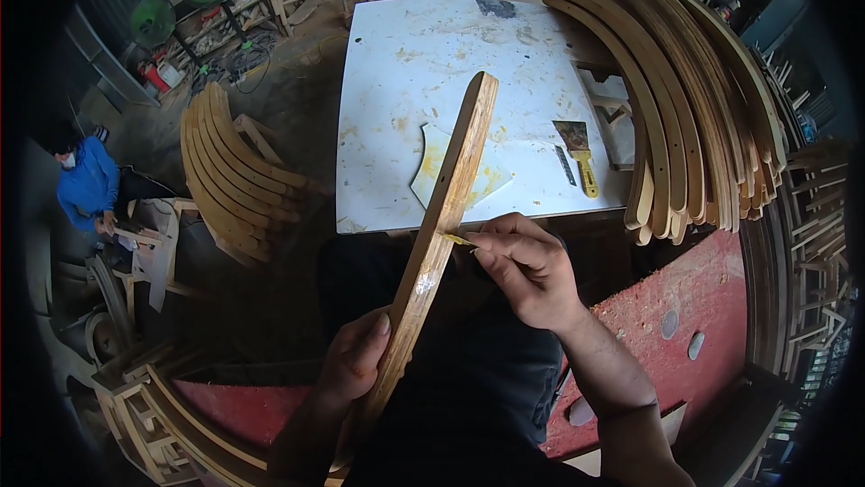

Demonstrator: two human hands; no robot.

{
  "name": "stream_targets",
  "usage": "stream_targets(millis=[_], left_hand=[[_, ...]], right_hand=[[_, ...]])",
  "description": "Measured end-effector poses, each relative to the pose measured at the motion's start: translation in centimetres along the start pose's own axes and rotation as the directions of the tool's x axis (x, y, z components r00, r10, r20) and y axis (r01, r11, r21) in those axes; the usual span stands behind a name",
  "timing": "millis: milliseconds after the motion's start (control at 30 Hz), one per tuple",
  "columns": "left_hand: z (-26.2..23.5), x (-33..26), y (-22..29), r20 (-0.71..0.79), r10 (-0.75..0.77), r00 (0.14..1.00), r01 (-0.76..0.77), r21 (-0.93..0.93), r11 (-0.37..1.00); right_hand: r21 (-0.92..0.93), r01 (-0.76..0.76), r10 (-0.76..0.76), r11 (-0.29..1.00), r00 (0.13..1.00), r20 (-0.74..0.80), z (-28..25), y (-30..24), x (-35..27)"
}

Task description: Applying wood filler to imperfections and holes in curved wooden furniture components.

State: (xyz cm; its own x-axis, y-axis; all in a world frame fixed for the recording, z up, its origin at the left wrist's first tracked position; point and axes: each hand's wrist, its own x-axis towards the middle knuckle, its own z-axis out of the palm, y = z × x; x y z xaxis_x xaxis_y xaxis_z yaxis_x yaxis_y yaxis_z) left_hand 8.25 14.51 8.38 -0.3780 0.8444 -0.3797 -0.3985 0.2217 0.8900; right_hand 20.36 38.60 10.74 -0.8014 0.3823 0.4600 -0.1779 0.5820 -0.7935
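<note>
My left hand (353,363) grips the lower part of a long curved wooden slat (448,194) that rises from my lap toward the white table. My right hand (523,269) presses a small yellow-smeared blade (459,238) against the slat's right edge, about halfway up. Small holes show along the slat's face. A putty knife with a yellow handle (578,155) lies on the table to the right, untouched.
The white table (405,81) carries a curved plastic scrap with yellow filler (431,163). Stacks of curved wooden slats lean at the right (694,100) and left (230,172). A person in blue (86,185) works far left. Red surface with sawdust (694,307) lower right.
</note>
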Motion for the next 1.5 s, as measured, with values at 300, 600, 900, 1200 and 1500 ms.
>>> stream_targets(millis=[300,600,900,1200,1500], left_hand=[[-0.2,0.3,-0.1,0.006,0.047,0.999,-0.047,0.002,0.999],[-0.2,0.2,-0.1,-0.009,0.039,0.999,-0.039,-0.006,0.999],[-0.6,0.3,-0.3,-0.001,0.051,0.999,-0.051,0.026,0.998],[0.0,0.1,0.0,0.014,0.051,0.999,-0.05,-0.01,0.999],[0.3,0.0,-0.6,-0.071,0.078,0.994,-0.07,0.1,0.992]], right_hand=[[0.258,-0.228,0.244,0.939,0.969,-0.031,1.5,-0.8,-0.9],[-0.207,0.043,-0.061,0.977,0.995,-0.082,3.4,-1.1,-1.0],[-0.221,0.057,-0.046,0.974,0.997,0.054,2.5,-2.1,-1.0],[0.001,-0.002,0.002,1.0,0.999,-0.034,1.6,-1.3,0.0],[-0.345,0.183,-0.086,0.92,0.956,0.279,-1.2,-3.2,4.4]])
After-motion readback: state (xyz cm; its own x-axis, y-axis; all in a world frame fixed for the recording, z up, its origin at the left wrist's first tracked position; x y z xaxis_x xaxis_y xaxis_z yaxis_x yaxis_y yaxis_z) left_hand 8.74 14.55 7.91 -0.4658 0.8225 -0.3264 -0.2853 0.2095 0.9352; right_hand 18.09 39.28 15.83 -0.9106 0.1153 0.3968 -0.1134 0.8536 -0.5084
